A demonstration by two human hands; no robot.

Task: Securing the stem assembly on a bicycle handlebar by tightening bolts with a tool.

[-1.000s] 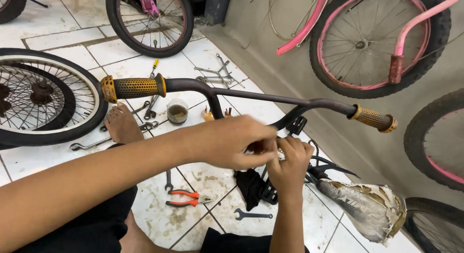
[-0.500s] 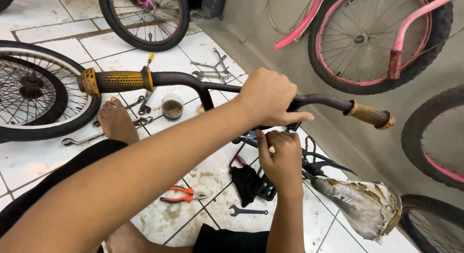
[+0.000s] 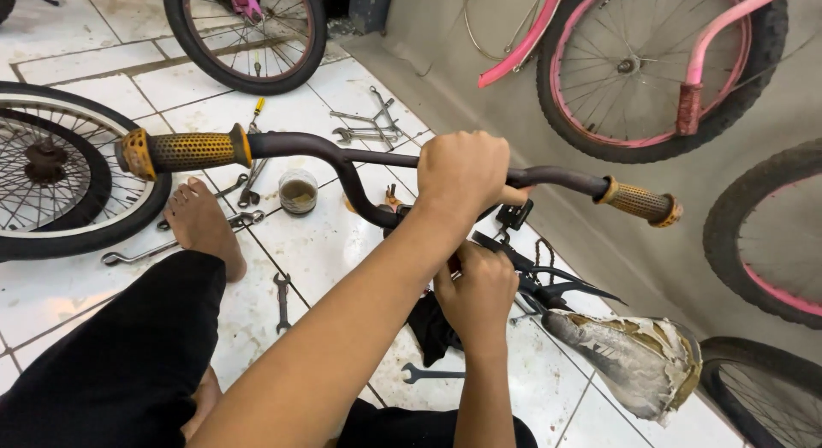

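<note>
A dark bicycle handlebar point(image 3: 325, 148) with two worn yellow grips point(image 3: 184, 150) lies across my view above the tiled floor. My left hand point(image 3: 462, 170) is wrapped around the bar right of its middle. Below it, my right hand point(image 3: 478, 289) is closed around something small by the black brake lever and bracket point(image 3: 514, 215); what it holds is hidden by the fingers. A torn, dirty saddle point(image 3: 638, 358) lies at the lower right.
Wrenches point(image 3: 364, 127), a screwdriver point(image 3: 255, 114), a small jar point(image 3: 298, 191) and a spanner point(image 3: 428, 373) are scattered on the white tiles. A loose wheel point(image 3: 51, 170) lies left by my bare foot point(image 3: 199, 225). Pink bicycles point(image 3: 659, 62) lean at the back.
My left hand moved up from the work near the right hand and took hold of the handlebar. The view shifted closer and slightly left.
</note>
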